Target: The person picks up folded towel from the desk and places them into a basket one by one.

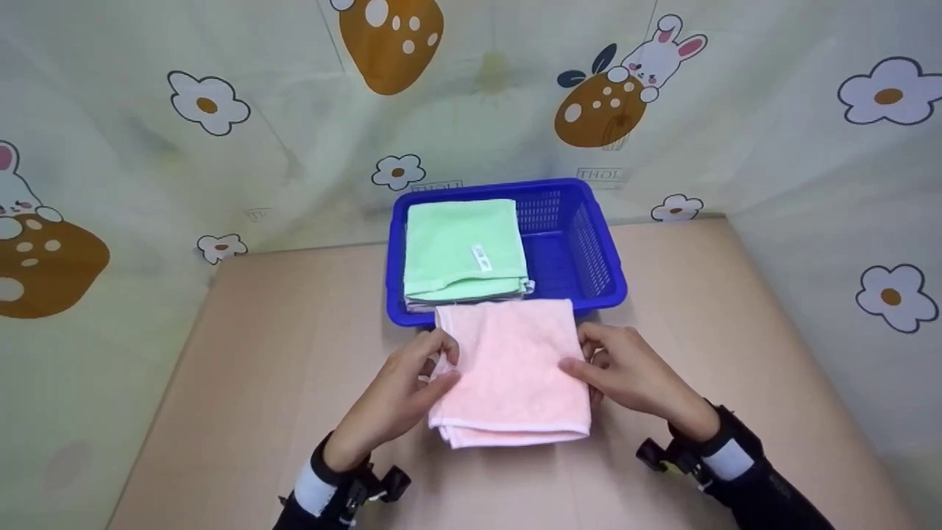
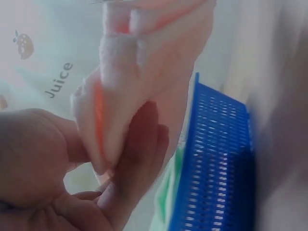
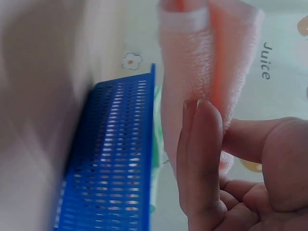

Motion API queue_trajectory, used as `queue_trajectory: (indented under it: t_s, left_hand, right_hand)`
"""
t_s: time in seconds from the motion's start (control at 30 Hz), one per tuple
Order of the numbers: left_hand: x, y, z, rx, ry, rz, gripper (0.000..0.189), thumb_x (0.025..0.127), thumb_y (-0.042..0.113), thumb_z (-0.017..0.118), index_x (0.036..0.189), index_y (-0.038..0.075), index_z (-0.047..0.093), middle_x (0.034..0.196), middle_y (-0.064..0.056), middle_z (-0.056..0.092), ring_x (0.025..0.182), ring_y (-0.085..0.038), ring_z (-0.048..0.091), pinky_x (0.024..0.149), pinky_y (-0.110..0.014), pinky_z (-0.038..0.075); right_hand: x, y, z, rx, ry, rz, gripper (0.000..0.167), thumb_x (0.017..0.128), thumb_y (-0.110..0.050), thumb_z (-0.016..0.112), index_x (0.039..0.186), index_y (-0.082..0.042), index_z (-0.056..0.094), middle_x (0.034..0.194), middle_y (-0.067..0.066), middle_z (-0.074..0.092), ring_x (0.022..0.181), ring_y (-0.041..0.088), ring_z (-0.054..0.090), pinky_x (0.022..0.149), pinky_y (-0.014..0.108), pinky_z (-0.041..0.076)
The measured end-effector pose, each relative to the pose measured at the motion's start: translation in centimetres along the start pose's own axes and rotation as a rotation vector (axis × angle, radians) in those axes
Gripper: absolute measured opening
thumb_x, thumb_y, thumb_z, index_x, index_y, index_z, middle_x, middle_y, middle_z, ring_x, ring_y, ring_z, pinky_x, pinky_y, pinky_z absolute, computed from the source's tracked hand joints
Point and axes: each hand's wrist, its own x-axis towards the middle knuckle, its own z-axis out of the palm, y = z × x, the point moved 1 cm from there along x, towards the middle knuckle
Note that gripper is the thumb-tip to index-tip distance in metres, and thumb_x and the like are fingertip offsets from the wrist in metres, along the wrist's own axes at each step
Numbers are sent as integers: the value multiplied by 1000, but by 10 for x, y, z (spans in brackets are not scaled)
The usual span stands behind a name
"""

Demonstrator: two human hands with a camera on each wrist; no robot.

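Both hands hold a folded pink towel [image 1: 511, 368] raised off the table, in front of the blue basket. The left hand [image 1: 405, 386] pinches its left edge between thumb and fingers; in the left wrist view the towel's layered folds [image 2: 120, 82] show above the fingers. On the opposite edge the right hand [image 1: 625, 364] grips with its thumb on the near face and fingers behind. Inside the basket [image 1: 618, 283], on the left, lies a stack of folded towels topped by a light green towel [image 1: 464, 239] with a white label. The pink towel's far edge overlaps the basket's front rim.
The basket's right part shows its bare blue floor [image 1: 548, 258]. It stands at the back of a light brown table [image 1: 294, 353], close to a curtain [image 1: 294, 147] printed with flowers and rabbits. Each wrist wears a dark strap with a small camera [image 1: 394, 483].
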Motion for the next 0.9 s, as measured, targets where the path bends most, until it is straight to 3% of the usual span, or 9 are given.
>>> queue_trajectory:
  t_s: [0.17, 0.3, 0.47, 0.63, 0.77, 0.9]
  left_hand:
    - [9, 5, -11, 10, 31, -27, 19, 96, 3, 69, 102, 16, 57, 93, 1, 50, 90, -16, 50, 78, -26, 50]
    - [21, 4, -20, 14, 72, -16, 15, 98, 4, 67, 107, 14, 59, 104, -3, 57, 95, -18, 52, 81, -29, 52]
    - [41, -3, -30, 34, 157, -4, 16, 100, 1, 62, 114, 9, 64, 118, -9, 63, 104, -23, 57, 86, -37, 52]
    - [65, -16, -35, 98, 243, -52, 26, 102, -6, 52, 122, 5, 65, 123, -16, 60, 120, -29, 57, 102, -43, 50]
    - [84, -26, -38, 130, 281, -106, 35, 103, -8, 46, 130, 5, 64, 126, -18, 57, 117, -30, 58, 99, -41, 51]
    - [102, -32, -43, 130, 311, -113, 39, 104, -6, 44, 137, 4, 61, 131, -20, 56, 117, -32, 59, 97, -42, 53]
  right_hand:
    - [9, -12, -7, 18, 29, -16, 26, 98, -20, 73, 97, 1, 59, 81, 10, 66, 57, 18, 68, 49, 32, 58]
    - [24, -18, -13, 16, 67, -27, 24, 98, -18, 73, 98, 2, 59, 79, 11, 68, 58, 19, 68, 50, 33, 59]
    - [52, -26, -19, -8, 117, -44, 22, 98, -18, 73, 100, 0, 60, 84, 12, 68, 58, 25, 70, 49, 34, 59]
    - [86, -34, -24, -62, 151, -19, 23, 98, -22, 72, 103, -2, 62, 88, 12, 70, 59, 23, 71, 49, 31, 58]
    - [113, -38, -29, -116, 168, -11, 25, 100, -26, 70, 104, -3, 62, 86, 10, 70, 56, 16, 69, 48, 27, 55]
    - [136, -41, -35, -181, 202, -35, 23, 101, -26, 69, 103, -4, 62, 82, 9, 69, 56, 14, 67, 48, 24, 51]
